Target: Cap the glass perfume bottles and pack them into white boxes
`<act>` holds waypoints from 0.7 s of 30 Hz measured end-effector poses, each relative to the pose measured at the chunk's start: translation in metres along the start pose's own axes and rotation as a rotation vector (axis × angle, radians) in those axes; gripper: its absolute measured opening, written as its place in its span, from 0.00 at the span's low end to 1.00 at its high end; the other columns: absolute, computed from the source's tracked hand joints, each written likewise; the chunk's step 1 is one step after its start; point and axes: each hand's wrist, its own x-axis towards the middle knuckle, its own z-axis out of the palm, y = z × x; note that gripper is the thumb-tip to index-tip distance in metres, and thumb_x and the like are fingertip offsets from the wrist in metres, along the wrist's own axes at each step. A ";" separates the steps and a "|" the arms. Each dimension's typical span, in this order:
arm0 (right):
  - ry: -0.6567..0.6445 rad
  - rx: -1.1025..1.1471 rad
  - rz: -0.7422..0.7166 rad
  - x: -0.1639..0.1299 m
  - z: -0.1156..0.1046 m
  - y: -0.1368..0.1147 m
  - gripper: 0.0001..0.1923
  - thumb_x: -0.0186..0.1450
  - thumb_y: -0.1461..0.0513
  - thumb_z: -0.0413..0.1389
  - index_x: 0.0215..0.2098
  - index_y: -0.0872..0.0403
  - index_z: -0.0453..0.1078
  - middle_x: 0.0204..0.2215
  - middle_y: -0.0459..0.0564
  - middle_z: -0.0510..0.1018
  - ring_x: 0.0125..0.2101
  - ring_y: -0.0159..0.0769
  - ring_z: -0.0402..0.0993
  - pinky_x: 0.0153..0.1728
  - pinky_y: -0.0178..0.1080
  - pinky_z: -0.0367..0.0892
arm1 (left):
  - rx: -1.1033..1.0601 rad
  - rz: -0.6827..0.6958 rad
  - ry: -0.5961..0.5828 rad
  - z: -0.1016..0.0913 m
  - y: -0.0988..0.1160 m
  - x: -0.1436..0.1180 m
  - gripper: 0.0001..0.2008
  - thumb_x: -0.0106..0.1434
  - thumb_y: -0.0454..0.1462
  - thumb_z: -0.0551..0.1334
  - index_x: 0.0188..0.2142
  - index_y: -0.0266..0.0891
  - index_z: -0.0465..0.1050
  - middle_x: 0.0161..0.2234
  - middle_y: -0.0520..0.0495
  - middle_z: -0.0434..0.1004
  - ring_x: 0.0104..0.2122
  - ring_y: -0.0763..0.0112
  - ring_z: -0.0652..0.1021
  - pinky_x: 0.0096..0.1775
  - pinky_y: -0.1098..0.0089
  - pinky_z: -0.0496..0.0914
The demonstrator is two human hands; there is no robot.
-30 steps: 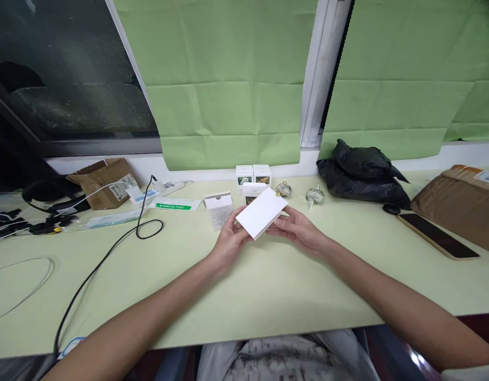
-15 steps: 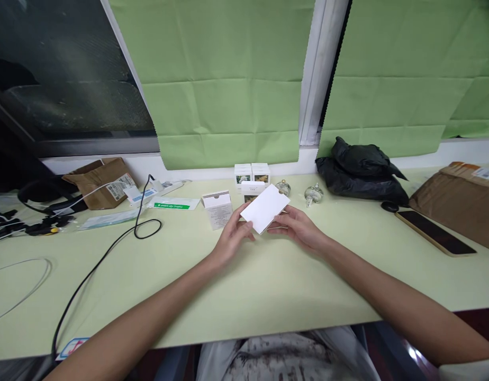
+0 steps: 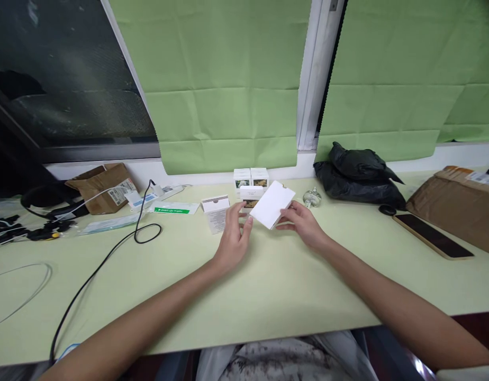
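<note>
My right hand (image 3: 304,225) grips a flat white box (image 3: 273,205) by its lower right edge, tilted above the table; a small notch shows at its top end. Beside its left corner is my left hand (image 3: 233,238), fingers apart and nothing in them. Just behind that hand stands a white box with grey print (image 3: 216,217). A small white box with a flower picture (image 3: 251,191) is partly hidden behind the held one. Two more picture boxes (image 3: 250,175) stand at the back. A glass ornament (image 3: 311,198) sits to the right.
To the left lie a black cable (image 3: 103,264), an opened brown carton (image 3: 103,190) and a green-striped packet (image 3: 173,208). On the right are a black plastic bag (image 3: 358,180), a phone (image 3: 433,236) and a brown parcel (image 3: 459,206). The table's front edge is near my lap.
My left hand has let go of the flat white box and opened beside it. The box has moved slightly right in my right hand, hiding one of the two glass ornaments.
</note>
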 end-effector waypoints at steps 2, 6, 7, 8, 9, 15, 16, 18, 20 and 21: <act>0.159 -0.004 -0.032 0.006 -0.008 -0.002 0.11 0.63 0.57 0.64 0.42 0.50 0.72 0.37 0.47 0.82 0.34 0.37 0.80 0.36 0.42 0.82 | 0.144 0.132 0.098 0.009 0.001 0.006 0.30 0.76 0.45 0.56 0.73 0.49 0.47 0.74 0.35 0.47 0.71 0.50 0.59 0.62 0.48 0.68; 0.333 -0.023 -0.075 0.017 -0.025 0.000 0.09 0.62 0.57 0.61 0.39 0.50 0.70 0.38 0.46 0.81 0.35 0.36 0.79 0.35 0.40 0.81 | 0.305 0.272 0.151 0.032 0.005 0.032 0.44 0.71 0.46 0.64 0.75 0.49 0.36 0.76 0.33 0.34 0.76 0.46 0.43 0.70 0.38 0.51; 0.352 -0.028 -0.082 0.019 -0.027 0.001 0.09 0.62 0.57 0.61 0.38 0.50 0.69 0.39 0.46 0.81 0.36 0.36 0.79 0.35 0.40 0.81 | 0.324 0.248 0.179 0.037 0.006 0.041 0.47 0.69 0.46 0.65 0.75 0.48 0.34 0.76 0.32 0.34 0.76 0.44 0.42 0.70 0.38 0.49; 0.364 -0.031 -0.086 0.020 -0.029 0.001 0.10 0.61 0.57 0.62 0.39 0.49 0.69 0.39 0.46 0.81 0.36 0.37 0.79 0.35 0.41 0.81 | 0.340 0.214 0.217 0.042 0.007 0.051 0.49 0.67 0.47 0.67 0.75 0.48 0.34 0.76 0.32 0.34 0.75 0.43 0.42 0.70 0.37 0.48; 0.370 -0.029 -0.086 0.021 -0.031 0.002 0.10 0.61 0.57 0.62 0.39 0.49 0.69 0.40 0.46 0.80 0.37 0.37 0.79 0.36 0.41 0.81 | 0.353 0.177 0.248 0.045 0.008 0.060 0.51 0.66 0.48 0.68 0.75 0.47 0.34 0.75 0.31 0.35 0.75 0.41 0.43 0.69 0.37 0.47; 0.360 -0.003 -0.096 0.023 -0.033 0.001 0.11 0.60 0.58 0.63 0.39 0.48 0.68 0.41 0.47 0.80 0.38 0.39 0.78 0.37 0.44 0.81 | 0.352 -0.016 0.285 0.059 0.003 0.087 0.47 0.62 0.40 0.70 0.72 0.45 0.43 0.69 0.27 0.47 0.69 0.32 0.54 0.61 0.34 0.55; 0.358 0.002 -0.105 0.024 -0.034 0.001 0.11 0.60 0.58 0.63 0.39 0.48 0.68 0.41 0.47 0.80 0.37 0.39 0.78 0.36 0.44 0.81 | 0.357 -0.028 0.277 0.060 0.001 0.086 0.44 0.62 0.38 0.69 0.71 0.45 0.45 0.68 0.28 0.49 0.67 0.33 0.55 0.61 0.34 0.56; 0.358 0.008 -0.126 0.025 -0.036 0.002 0.12 0.60 0.59 0.64 0.39 0.47 0.68 0.40 0.46 0.79 0.37 0.39 0.77 0.36 0.45 0.81 | 0.377 -0.039 0.259 0.061 -0.001 0.084 0.38 0.63 0.36 0.67 0.68 0.44 0.51 0.65 0.29 0.52 0.65 0.35 0.58 0.60 0.36 0.58; 0.369 0.013 -0.147 0.026 -0.038 0.002 0.12 0.60 0.59 0.64 0.40 0.47 0.67 0.40 0.45 0.78 0.36 0.39 0.77 0.36 0.44 0.81 | 0.397 -0.030 0.241 0.059 -0.001 0.080 0.33 0.63 0.35 0.65 0.64 0.42 0.56 0.62 0.31 0.54 0.63 0.38 0.61 0.59 0.38 0.59; 0.377 0.015 -0.154 0.027 -0.039 0.001 0.12 0.60 0.59 0.64 0.39 0.47 0.67 0.39 0.45 0.78 0.36 0.39 0.77 0.36 0.44 0.80 | 0.397 -0.018 0.226 0.057 0.000 0.079 0.31 0.62 0.35 0.65 0.63 0.42 0.57 0.61 0.32 0.55 0.62 0.39 0.62 0.60 0.40 0.60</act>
